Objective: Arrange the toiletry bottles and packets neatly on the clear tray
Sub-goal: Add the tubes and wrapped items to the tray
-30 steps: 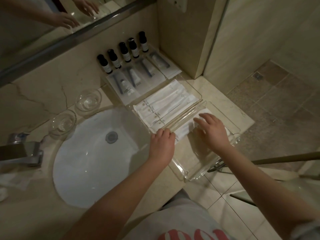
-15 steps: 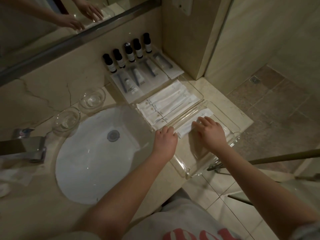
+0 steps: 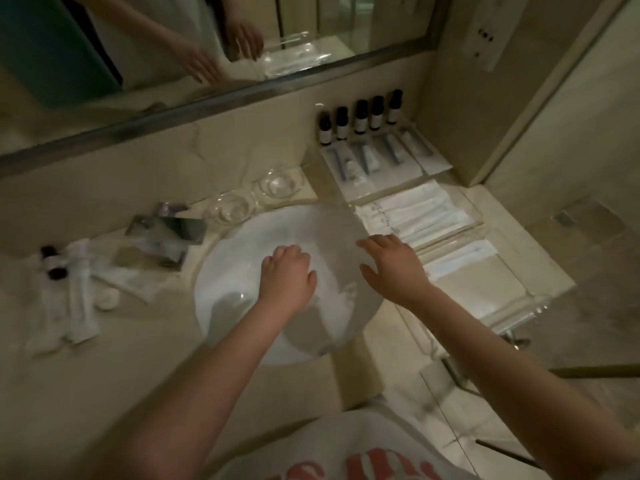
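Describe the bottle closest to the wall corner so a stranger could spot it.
Start at the white sink; behind it to the right, five dark bottles stand in a row against the wall under the mirror. Take the bottle at the right end, the only one beside the corner.

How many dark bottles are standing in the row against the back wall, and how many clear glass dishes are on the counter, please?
Dark bottles standing in the back row: 5
Clear glass dishes: 2
Total: 7
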The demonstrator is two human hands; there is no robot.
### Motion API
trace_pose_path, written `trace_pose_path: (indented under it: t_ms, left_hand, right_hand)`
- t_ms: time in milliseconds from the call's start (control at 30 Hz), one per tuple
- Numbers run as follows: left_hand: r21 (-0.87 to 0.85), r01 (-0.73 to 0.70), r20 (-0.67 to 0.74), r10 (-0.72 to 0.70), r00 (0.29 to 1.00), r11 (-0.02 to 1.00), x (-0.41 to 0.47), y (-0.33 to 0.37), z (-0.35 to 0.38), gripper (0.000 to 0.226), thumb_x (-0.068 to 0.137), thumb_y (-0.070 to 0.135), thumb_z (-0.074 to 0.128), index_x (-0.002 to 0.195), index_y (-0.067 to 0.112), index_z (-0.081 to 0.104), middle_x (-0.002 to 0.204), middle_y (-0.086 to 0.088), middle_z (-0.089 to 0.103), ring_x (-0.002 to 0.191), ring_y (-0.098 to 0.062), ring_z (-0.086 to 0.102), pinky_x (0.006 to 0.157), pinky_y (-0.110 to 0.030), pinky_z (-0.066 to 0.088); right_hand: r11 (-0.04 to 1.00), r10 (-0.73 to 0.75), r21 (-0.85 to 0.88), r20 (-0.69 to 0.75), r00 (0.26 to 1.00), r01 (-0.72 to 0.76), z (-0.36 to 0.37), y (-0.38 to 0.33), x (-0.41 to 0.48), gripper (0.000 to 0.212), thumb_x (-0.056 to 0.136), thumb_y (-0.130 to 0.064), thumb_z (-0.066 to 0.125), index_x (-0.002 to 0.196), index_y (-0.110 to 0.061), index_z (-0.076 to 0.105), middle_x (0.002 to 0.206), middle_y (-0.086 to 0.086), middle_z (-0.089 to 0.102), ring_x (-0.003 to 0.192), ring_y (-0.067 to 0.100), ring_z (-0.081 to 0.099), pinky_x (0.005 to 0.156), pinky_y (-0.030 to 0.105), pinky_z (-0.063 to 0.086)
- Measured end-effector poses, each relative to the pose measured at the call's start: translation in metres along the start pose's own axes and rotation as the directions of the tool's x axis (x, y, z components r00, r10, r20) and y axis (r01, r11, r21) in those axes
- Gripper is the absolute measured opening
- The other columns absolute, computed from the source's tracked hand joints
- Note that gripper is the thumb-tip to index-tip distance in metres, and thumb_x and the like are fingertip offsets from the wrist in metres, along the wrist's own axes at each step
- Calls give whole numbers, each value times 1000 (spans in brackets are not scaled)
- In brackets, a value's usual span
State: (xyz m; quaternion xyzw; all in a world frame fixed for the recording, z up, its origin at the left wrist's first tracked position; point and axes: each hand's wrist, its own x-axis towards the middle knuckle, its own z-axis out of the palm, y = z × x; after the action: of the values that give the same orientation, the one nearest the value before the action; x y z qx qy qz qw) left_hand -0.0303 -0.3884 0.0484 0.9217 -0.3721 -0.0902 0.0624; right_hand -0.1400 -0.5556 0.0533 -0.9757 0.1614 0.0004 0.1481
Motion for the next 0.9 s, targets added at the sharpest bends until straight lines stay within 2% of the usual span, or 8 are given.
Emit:
trace_pose_path:
  t_ms: [233,367,500,633,767,900]
  left_hand:
    - [60,276,72,-280,957,959,-69,-124,-11,39,91,34,45,124,14,54,131,-6,51,124,-26,42,98,-38,37]
    - [59,440,100,-444,891,896,-103,-192,-17,38,92,35,45,122,13,53,127,-8,52,120,-28,45,95,-38,38]
    - [43,570,109,-571,814,821,-125,-256,-23,42,92,36,47,125,11,51,127,-11,51,121,-30,44,98,-40,38]
    - [3,667,129,-662,738,745,-131,-309,-26,42,91,36,48,125,11,50,126,-13,49,119,-32,44,96,-41,40]
    - [-87,725,175,-706,686,683,-119,-345,-26,45,92,37,45,128,11,48,129,-13,46,121,-32,41,96,-42,39]
    - [-201,759,191,-735,651,620,-101,-375,-21,40,91,37,45,120,9,52,121,-14,50,114,-32,46,90,-42,47]
  right_hand:
    - [969,-240,-23,150,959,246,34,-130,35,46,90,-31,52,134,-19,47,137,4,51,123,27,47,98,37,41]
    - [931,-340,-48,247,908,361,55,-199,58,47,92,-33,49,138,-21,41,139,4,48,124,26,45,96,39,41]
    - [899,-404,-38,318,858,437,79,-261,82,46,91,-30,51,135,-20,43,134,6,51,120,27,47,93,39,44]
    - [898,-408,2,385,828,441,102,-311,112,47,88,-26,53,134,-17,44,131,9,52,117,29,50,93,40,47]
    - [918,-359,13,450,818,396,127,-347,143,52,88,-25,55,135,-12,38,127,14,54,110,31,57,88,42,52]
    - [931,-321,4,485,814,365,153,-370,165,48,92,-34,49,132,-12,35,123,15,53,103,32,59,83,46,53]
